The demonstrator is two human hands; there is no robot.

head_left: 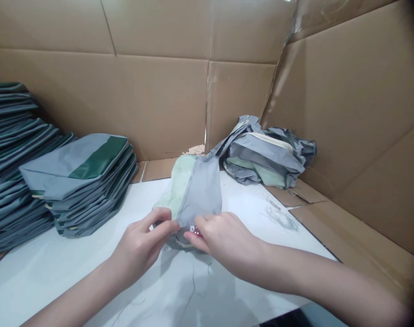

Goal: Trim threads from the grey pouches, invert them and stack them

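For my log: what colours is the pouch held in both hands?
Grey with a pale green panel; the pouch shows clearly in the head view.

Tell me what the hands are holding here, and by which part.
Both the left hand and right hand pinch the near edge of a grey and pale green fabric pouch.

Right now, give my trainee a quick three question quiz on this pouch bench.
1. True or false: both hands grip the near edge of the grey pouch.
2. Where is the neat stack? A) left of the pouch B) right of it C) behind the cardboard
3. What colour is the band on the stack's top piece?

Key: 1 true. 2 A; the loose heap is at the right. 3 dark green.
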